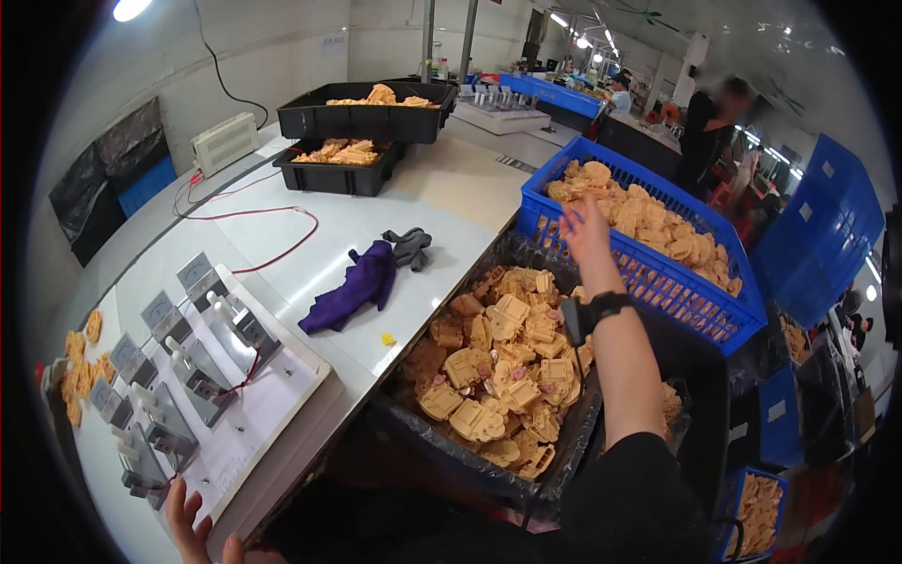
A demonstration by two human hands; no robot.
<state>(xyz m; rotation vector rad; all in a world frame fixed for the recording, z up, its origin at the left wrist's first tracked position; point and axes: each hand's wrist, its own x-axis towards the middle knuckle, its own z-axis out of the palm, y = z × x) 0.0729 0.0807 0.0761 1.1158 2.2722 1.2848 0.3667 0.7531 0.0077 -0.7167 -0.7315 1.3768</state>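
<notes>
Long white desk (pixel 413 202) runs up the middle of my view, biggest thing here. On its right edge sits a blue slatted plastic crate (pixel 728 324) heaped with tan moulded plastic toy parts (pixel 658 226). Just beside it, nearer me, a black bin lined with a dark plastic bag (pixel 470 451) holds more of the same tan parts. Far end of the desk: two black plastic trays (pixel 366 122), stacked offset, tan parts in both. Lower left, a white board carrying rows of grey metal fixtures (pixel 188 376), red wire trailing off it. Purple and grey cloth gloves (pixel 371 277) lie mid-desk.

My right hand (pixel 584 230) reaches out over the blue crate, fingers spread loose, palm down, nothing gripped; whether it touches the parts I cannot tell. Black wrist strap (pixel 597 310) on that arm. My left hand (pixel 193 526) is at the bottom edge, fingers uncurled, resting against the desk's near edge beside the fixture board, holding nothing.
</notes>
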